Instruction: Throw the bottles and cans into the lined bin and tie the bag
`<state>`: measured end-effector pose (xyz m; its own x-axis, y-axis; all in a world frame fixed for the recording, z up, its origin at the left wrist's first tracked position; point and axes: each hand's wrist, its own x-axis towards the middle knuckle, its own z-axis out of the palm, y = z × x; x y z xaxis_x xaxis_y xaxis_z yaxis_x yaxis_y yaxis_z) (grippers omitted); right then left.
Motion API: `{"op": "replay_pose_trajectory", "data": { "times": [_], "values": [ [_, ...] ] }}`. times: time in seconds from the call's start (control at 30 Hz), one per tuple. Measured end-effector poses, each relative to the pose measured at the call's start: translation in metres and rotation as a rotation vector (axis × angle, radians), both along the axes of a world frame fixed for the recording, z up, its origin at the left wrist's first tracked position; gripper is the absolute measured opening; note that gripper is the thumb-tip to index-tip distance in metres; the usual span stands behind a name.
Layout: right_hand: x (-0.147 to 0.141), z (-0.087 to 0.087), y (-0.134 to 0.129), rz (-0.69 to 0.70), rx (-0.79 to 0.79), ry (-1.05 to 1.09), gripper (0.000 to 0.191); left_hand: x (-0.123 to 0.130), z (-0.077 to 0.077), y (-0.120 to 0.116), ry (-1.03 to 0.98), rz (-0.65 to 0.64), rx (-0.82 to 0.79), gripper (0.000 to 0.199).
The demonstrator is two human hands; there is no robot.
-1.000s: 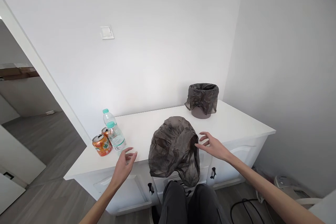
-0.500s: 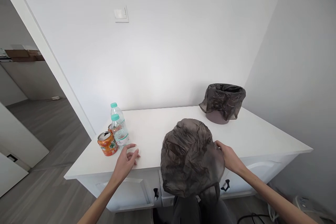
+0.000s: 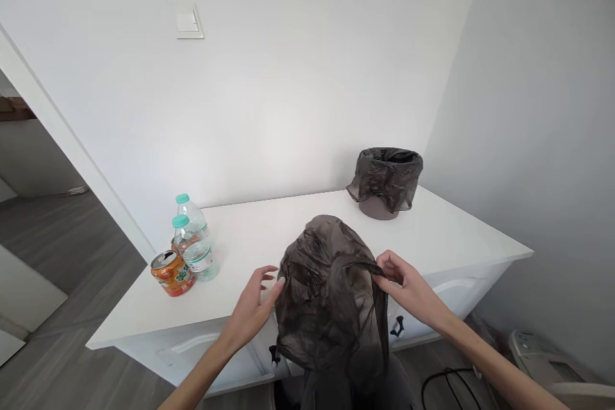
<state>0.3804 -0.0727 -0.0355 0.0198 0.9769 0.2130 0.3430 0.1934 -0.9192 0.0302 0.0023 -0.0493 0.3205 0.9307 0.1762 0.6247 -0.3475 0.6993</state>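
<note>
A dark see-through plastic garbage bag (image 3: 327, 295) bulges out in front of me at the cabinet's front edge. What lies inside or beneath it I cannot make out. My right hand (image 3: 403, 285) pinches a gathered fold on the bag's right side. At the left side of the bag is my left hand (image 3: 254, 307), fingers apart, its thumb at the plastic; whether it touches I cannot tell. Left of that hand stand a clear bottle (image 3: 199, 253) with a green cap, a second bottle (image 3: 191, 213) behind it, and an orange can (image 3: 173, 274). Another can is partly hidden behind them.
Toward the back right of the white cabinet top (image 3: 254, 230) stands a small bin (image 3: 378, 207) lined with a dark bag (image 3: 387, 179). Walls rise behind and to the right. Black cable (image 3: 449, 371) and a grey machine (image 3: 542, 355) sit on the floor at right.
My left hand has moved right, from beside the bottles to the bag. My right hand has pulled a fold of the bag's right side upward. The view has shifted right.
</note>
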Motion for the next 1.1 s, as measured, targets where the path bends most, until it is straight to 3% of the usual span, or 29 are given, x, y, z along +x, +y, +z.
{"op": "replay_pose_trajectory", "data": {
  "times": [0.13,0.27,0.37,0.43,0.47,0.53,0.63,0.67,0.73,0.8,0.87,0.93,1.03,1.1],
  "values": [
    [-0.003,0.003,-0.030,0.121,0.044,-0.118,0.014,0.027,-0.015,0.008,0.284,-0.249,0.129,0.056],
    [-0.017,0.001,-0.065,0.285,-0.028,-0.272,0.020,0.014,-0.037,0.030,0.503,-0.343,0.246,0.060],
    [-0.027,0.010,-0.083,0.625,-0.160,-0.208,0.019,-0.004,-0.037,0.043,0.568,-0.424,0.291,0.055],
    [-0.025,0.021,-0.079,0.853,-0.268,-0.049,0.027,-0.012,-0.030,0.046,0.578,-0.456,0.282,0.050],
    [-0.020,0.026,-0.071,0.884,-0.297,0.035,0.031,-0.015,-0.026,0.046,0.571,-0.462,0.275,0.048],
    [-0.009,0.031,-0.041,0.706,-0.264,0.149,0.033,-0.019,-0.019,0.044,0.539,-0.465,0.261,0.045],
    [0.003,0.019,0.023,0.092,-0.089,0.093,0.035,-0.019,-0.014,0.039,0.489,-0.461,0.236,0.042],
    [0.004,0.011,0.044,-0.011,-0.091,0.050,0.038,-0.019,-0.014,0.037,0.480,-0.457,0.234,0.043],
    [-0.003,-0.006,0.079,0.006,-0.220,0.019,0.049,-0.018,-0.017,0.035,0.473,-0.452,0.244,0.045],
    [-0.015,-0.019,0.099,0.146,-0.336,0.012,0.057,-0.020,-0.021,0.036,0.474,-0.461,0.263,0.050],
    [-0.028,-0.025,0.107,0.292,-0.383,-0.016,0.052,-0.025,-0.026,0.040,0.482,-0.479,0.283,0.059],
    [-0.037,-0.027,0.109,0.345,-0.364,-0.037,0.037,-0.034,-0.027,0.049,0.504,-0.490,0.303,0.069],
    [-0.039,-0.027,0.113,0.236,-0.301,0.010,0.019,-0.047,-0.020,0.066,0.587,-0.438,0.333,0.083],
    [-0.034,-0.029,0.118,0.121,-0.277,0.060,0.017,-0.047,-0.010,0.071,0.605,-0.333,0.365,0.079]
  ]
}}
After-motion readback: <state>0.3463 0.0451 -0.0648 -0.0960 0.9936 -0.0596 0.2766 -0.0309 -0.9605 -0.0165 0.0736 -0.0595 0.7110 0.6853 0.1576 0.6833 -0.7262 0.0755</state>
